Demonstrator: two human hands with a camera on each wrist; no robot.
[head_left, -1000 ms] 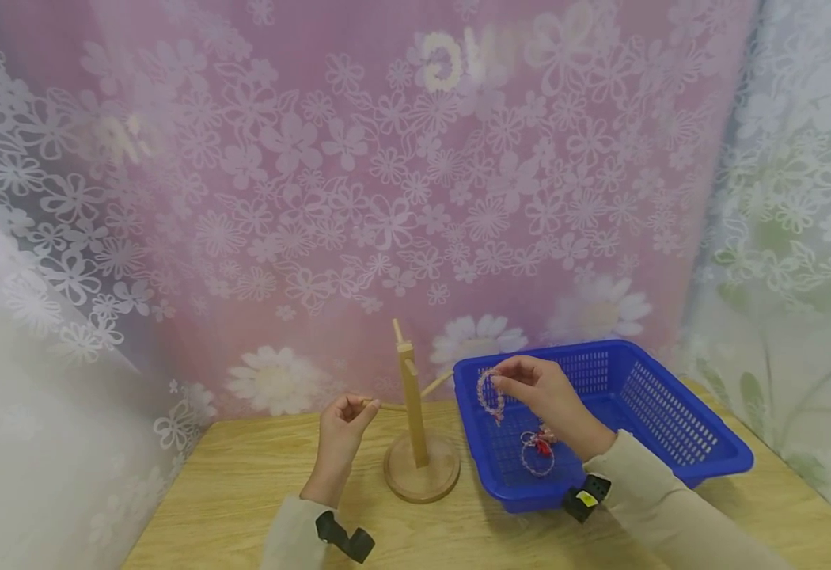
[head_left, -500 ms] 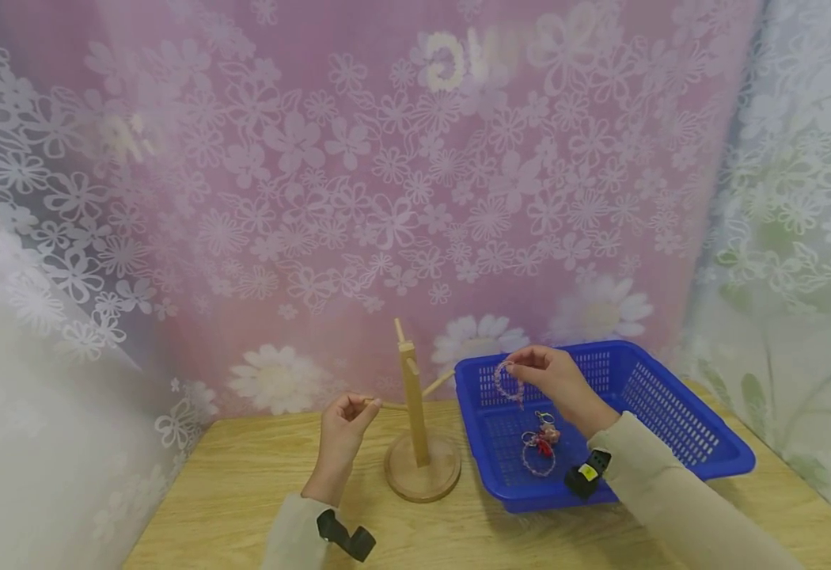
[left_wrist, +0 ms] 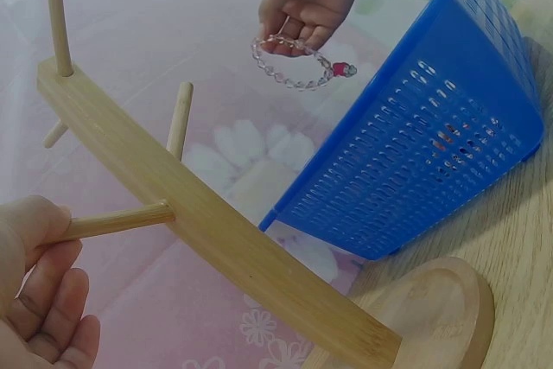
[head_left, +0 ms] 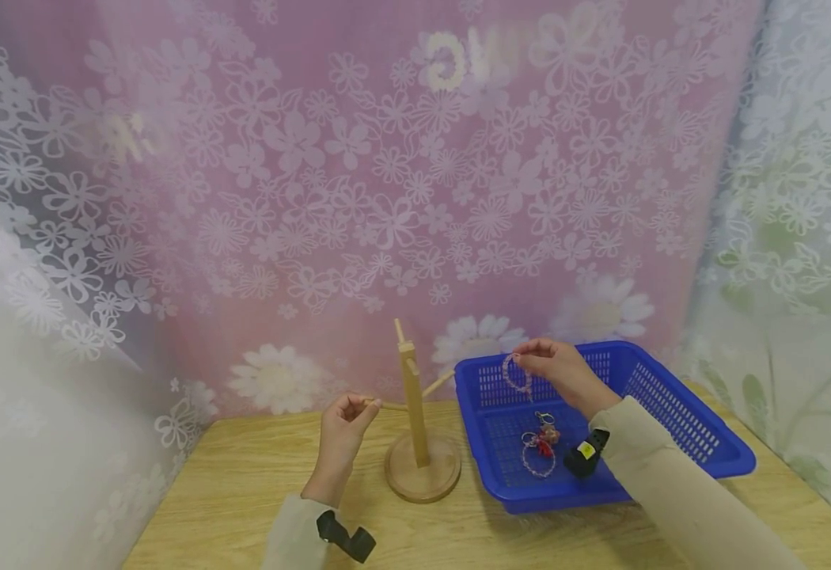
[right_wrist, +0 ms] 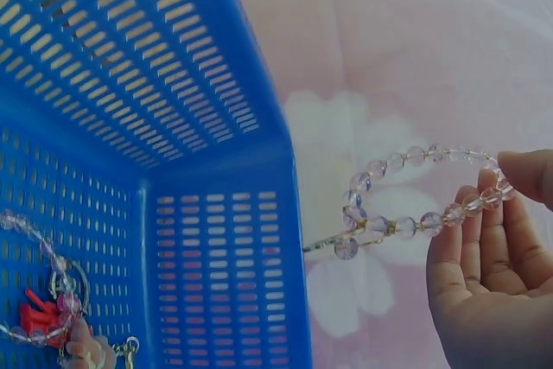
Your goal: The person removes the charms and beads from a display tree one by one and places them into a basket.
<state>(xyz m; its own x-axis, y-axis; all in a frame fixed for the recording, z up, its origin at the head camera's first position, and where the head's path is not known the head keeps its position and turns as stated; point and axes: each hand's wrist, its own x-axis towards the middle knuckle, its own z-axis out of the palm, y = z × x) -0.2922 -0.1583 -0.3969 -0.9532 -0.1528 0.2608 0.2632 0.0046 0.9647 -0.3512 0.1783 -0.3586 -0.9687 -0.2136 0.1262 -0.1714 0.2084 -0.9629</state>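
Note:
My left hand (head_left: 340,439) pinches the end of a side peg (left_wrist: 121,222) on a wooden peg stand (head_left: 415,412), whose upright post rises from a round base (head_left: 423,483). Over the back left part of a blue basket (head_left: 483,475), my right hand (head_left: 565,376) holds a bracelet of clear pinkish beads (right_wrist: 406,228) between thumb and fingers. The bracelet hangs as a loop; the left wrist view shows a small red charm (left_wrist: 344,69) on it. Down in the basket lie another beaded bracelet (head_left: 538,473) and a keychain with red and pink pieces (head_left: 546,443).
The basket's slotted walls (right_wrist: 225,274) stand right of the stand on a wood-grain table (head_left: 223,491). More pegs, such as a top one (head_left: 398,330) and a right one (head_left: 438,383), stick out of the post. A pink floral curtain (head_left: 330,237) hangs behind.
My right hand has moved to the right and slightly up with the bracelet, from near the basket's left rim to farther over it. My left hand stays on the peg.

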